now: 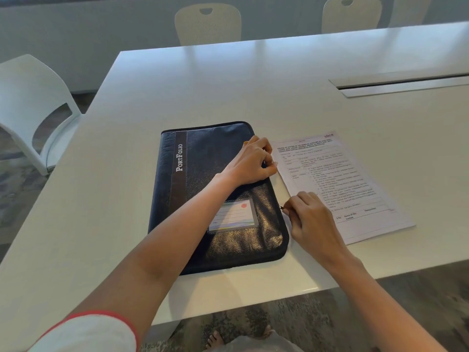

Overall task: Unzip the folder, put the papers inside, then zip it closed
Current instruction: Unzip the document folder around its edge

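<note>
A dark blue leather folder (203,179) marked "PortFolio" lies flat on the white table (228,85), with a card window on its cover. My left hand (253,161) rests on the folder's right edge, fingers curled and pinching that edge. My right hand (312,224) sits just right of the folder, its thumb and finger pinched on the small zip pull (281,207) at the right side. The printed papers (355,174) lie flat on the table right of the folder, partly under my right hand.
White chairs stand at the left (33,102) and along the far side (208,24). A cable slot (406,83) runs across the table at the right. The table's near edge is close to my body.
</note>
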A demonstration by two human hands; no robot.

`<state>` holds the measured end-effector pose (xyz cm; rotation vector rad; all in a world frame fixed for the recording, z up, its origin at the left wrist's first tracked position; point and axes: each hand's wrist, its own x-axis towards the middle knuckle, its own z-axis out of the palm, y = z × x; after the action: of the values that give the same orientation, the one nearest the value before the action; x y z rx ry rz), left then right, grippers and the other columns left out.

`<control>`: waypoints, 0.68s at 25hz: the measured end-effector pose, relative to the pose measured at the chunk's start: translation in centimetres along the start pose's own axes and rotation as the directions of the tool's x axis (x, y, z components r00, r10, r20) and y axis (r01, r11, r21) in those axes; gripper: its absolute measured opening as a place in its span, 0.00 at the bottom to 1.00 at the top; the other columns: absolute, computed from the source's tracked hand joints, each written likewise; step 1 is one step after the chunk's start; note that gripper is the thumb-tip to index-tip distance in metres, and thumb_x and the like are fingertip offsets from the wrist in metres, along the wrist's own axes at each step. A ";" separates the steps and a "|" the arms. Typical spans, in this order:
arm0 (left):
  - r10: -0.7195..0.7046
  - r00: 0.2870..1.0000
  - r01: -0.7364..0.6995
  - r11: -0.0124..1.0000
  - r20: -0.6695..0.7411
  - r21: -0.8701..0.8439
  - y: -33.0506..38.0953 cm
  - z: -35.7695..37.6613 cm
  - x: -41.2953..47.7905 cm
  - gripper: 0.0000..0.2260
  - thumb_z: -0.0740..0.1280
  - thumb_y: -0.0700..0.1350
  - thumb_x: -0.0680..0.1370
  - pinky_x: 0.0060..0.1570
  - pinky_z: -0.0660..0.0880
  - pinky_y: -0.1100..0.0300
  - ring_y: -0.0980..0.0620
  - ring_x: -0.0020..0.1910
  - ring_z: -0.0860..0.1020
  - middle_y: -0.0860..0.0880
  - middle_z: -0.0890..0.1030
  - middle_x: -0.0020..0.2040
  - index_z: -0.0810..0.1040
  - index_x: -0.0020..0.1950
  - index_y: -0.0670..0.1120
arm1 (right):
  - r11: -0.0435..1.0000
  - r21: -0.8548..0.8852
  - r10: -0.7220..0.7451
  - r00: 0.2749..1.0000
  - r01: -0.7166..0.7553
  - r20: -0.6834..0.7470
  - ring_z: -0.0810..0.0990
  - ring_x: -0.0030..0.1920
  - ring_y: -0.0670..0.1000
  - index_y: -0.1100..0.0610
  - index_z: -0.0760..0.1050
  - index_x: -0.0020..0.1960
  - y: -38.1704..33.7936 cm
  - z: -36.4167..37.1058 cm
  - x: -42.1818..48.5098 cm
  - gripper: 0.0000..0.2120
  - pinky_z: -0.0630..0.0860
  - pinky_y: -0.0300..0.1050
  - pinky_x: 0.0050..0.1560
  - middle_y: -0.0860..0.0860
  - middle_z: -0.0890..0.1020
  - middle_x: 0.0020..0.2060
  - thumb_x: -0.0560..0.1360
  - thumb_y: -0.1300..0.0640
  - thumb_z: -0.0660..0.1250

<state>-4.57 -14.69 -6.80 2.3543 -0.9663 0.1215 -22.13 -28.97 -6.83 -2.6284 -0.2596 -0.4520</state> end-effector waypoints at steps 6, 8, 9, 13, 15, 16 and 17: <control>0.052 0.998 -0.053 0.998 0.045 0.031 0.2 0.1 -0.1 0.14 0.67 0.49 0.79 0.53 0.67 0.56 0.52 0.49 0.72 0.50 0.78 0.46 0.85 0.40 0.42 | 0.994 0.055 0.092 0.995 -0.090 -0.034 0.73 0.36 0.48 0.60 0.79 0.43 -0.4 0.6 0.0 0.02 0.74 0.39 0.36 0.53 0.81 0.38 0.73 0.62 0.70; 0.047 0.998 -0.048 0.999 0.034 0.016 0.2 -0.2 -0.1 0.14 0.67 0.49 0.79 0.52 0.64 0.58 0.52 0.48 0.72 0.50 0.78 0.45 0.84 0.39 0.41 | 0.993 0.052 0.105 0.994 -0.103 -0.043 0.75 0.35 0.49 0.61 0.79 0.44 -0.4 0.5 0.3 0.03 0.77 0.43 0.37 0.54 0.82 0.38 0.73 0.61 0.70; 0.045 0.999 -0.045 0.999 0.028 0.014 0.3 -0.3 -0.1 0.14 0.67 0.48 0.79 0.52 0.64 0.59 0.52 0.48 0.72 0.50 0.78 0.45 0.84 0.38 0.41 | 0.994 0.046 0.106 0.993 -0.104 -0.049 0.75 0.36 0.50 0.61 0.79 0.44 -0.4 0.5 0.6 0.03 0.77 0.43 0.36 0.54 0.82 0.38 0.73 0.61 0.70; 0.077 0.996 -0.078 0.997 0.044 0.006 0.9 -0.1 -0.3 0.13 0.68 0.47 0.78 0.52 0.69 0.54 0.51 0.48 0.73 0.48 0.78 0.45 0.83 0.37 0.40 | 0.993 0.014 0.114 0.990 -0.114 -0.078 0.72 0.35 0.49 0.62 0.78 0.43 -0.6 1.0 2.7 0.03 0.66 0.35 0.35 0.55 0.81 0.38 0.74 0.62 0.68; 0.072 0.997 -0.072 0.997 0.042 0.006 0.9 -0.1 -0.4 0.13 0.68 0.46 0.78 0.52 0.71 0.53 0.51 0.48 0.73 0.48 0.78 0.45 0.83 0.38 0.40 | 0.994 0.002 0.107 0.991 -0.107 -0.077 0.71 0.35 0.49 0.62 0.78 0.44 -0.5 1.2 3.8 0.04 0.65 0.37 0.36 0.56 0.81 0.38 0.75 0.62 0.67; 0.062 0.997 -0.062 0.998 0.036 0.002 0.7 -0.4 -0.3 0.13 0.68 0.46 0.78 0.52 0.71 0.52 0.51 0.48 0.73 0.47 0.79 0.45 0.83 0.38 0.40 | 0.994 0.005 0.105 0.991 -0.105 -0.080 0.71 0.36 0.49 0.62 0.78 0.44 -0.5 1.4 4.2 0.04 0.65 0.38 0.37 0.56 0.81 0.39 0.75 0.62 0.67; 0.057 0.998 -0.057 0.998 0.027 -0.002 0.5 -0.5 -0.3 0.13 0.68 0.46 0.78 0.52 0.71 0.52 0.51 0.48 0.73 0.47 0.79 0.45 0.83 0.38 0.40 | 0.994 0.012 0.105 0.991 -0.104 -0.082 0.71 0.36 0.49 0.62 0.78 0.45 -0.4 1.5 4.4 0.04 0.65 0.38 0.38 0.57 0.81 0.39 0.75 0.62 0.67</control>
<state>-5.05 -14.54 -6.21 2.3331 -1.0470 0.1115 -17.71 -27.46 -6.36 -2.5941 -0.0963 -0.5214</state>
